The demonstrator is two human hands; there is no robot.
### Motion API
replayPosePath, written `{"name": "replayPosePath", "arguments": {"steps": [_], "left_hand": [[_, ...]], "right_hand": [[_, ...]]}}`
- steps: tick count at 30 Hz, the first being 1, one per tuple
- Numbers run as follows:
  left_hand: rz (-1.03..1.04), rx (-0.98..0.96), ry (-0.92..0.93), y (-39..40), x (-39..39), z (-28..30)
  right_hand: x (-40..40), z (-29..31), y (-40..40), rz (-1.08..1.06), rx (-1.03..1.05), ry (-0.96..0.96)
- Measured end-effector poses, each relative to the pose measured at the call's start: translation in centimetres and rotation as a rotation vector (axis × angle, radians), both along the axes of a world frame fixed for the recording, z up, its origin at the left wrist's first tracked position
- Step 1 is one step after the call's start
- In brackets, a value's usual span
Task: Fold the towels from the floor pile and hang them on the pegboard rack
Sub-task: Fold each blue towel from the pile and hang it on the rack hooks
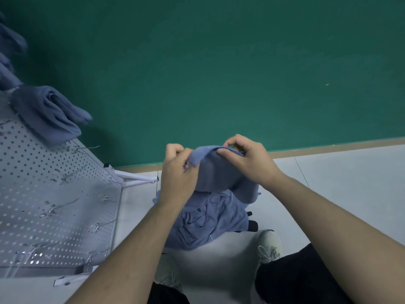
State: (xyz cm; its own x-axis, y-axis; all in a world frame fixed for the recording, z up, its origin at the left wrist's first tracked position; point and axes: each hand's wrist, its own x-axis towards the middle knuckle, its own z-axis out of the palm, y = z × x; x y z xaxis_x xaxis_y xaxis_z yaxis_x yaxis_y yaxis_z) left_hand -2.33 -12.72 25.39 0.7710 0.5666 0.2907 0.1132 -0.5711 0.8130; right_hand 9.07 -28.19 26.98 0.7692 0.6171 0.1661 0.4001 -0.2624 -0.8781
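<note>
From the head camera, both hands pinch one blue terry towel (215, 170) held up over the floor pile of crumpled blue towels (210, 218): the left hand (177, 174) grips its turned-over corner, the right hand (245, 159) nips the top hem between thumb and curled fingers. Two folded blue towels (50, 113) hang on the white perforated pegboard rack (54, 194) at left, several wire hooks bare. Pale grey floor (341, 185) lies open to the right; a green wall (219, 62) stands behind.

Towel (219, 172) soft matt cloth; pegboard (54, 194) perforated metal.
</note>
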Motion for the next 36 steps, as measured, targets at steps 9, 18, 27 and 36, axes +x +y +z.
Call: {"name": "replayPosePath", "arguments": {"steps": [9, 18, 27, 36], "left_hand": [[0.117, -0.563, -0.148, 0.3, -0.5, 2.1], [0.269, -0.630, -0.135, 1.4, -2.2, 2.6], [0.331, -1.344, -0.002, 1.1, -3.7, 3.7], [0.377, -1.273, -0.030, 2.4, -3.7, 2.1]], "right_hand": [[2.3, -0.1, -2.8, 0.144, -0.447, -0.086], [1.8, -0.7, -4.0, -0.031, -0.405, 0.165], [0.0, 1.1, -4.3, -0.131, -0.001, 0.572], [0.5, 0.6, -5.4, -0.089, 0.005, 0.983]]}}
